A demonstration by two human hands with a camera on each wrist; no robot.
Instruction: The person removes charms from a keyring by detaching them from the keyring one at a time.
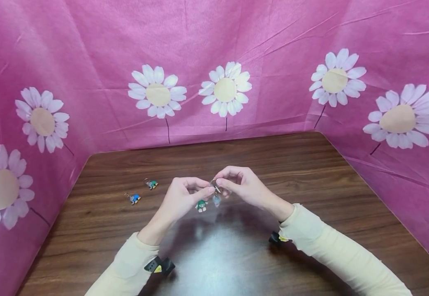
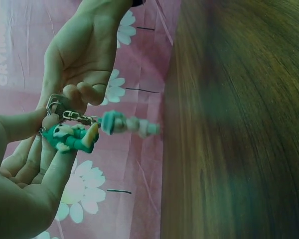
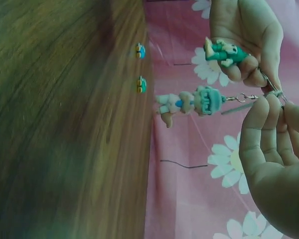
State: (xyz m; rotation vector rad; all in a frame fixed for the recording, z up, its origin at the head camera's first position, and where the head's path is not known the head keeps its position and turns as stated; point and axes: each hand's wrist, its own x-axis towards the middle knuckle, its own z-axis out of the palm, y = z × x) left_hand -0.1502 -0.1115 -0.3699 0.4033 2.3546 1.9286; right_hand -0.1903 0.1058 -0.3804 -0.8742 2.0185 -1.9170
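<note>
Above the table, my left hand (image 1: 182, 197) and right hand (image 1: 245, 187) meet fingertip to fingertip at a metal key ring (image 1: 213, 183). The left thumb and finger pinch a keychain with a green-suited figurine (image 3: 225, 53), which lies against the left fingers in the left wrist view. Opposite, the right thumb and fingers pinch the key ring. From it, on a short chain, hangs a pale teal-hatted figurine (image 3: 189, 101). A thin grey metal piece (image 3: 236, 108) sticks out beside that chain. The fingers partly hide where the rings meet.
Two more figurine keychains lie on the brown wooden table (image 1: 273, 160) to the left: a green one (image 1: 151, 184) and a blue one (image 1: 134, 199). A pink cloth (image 1: 273, 82) with white daisies surrounds the table on three sides.
</note>
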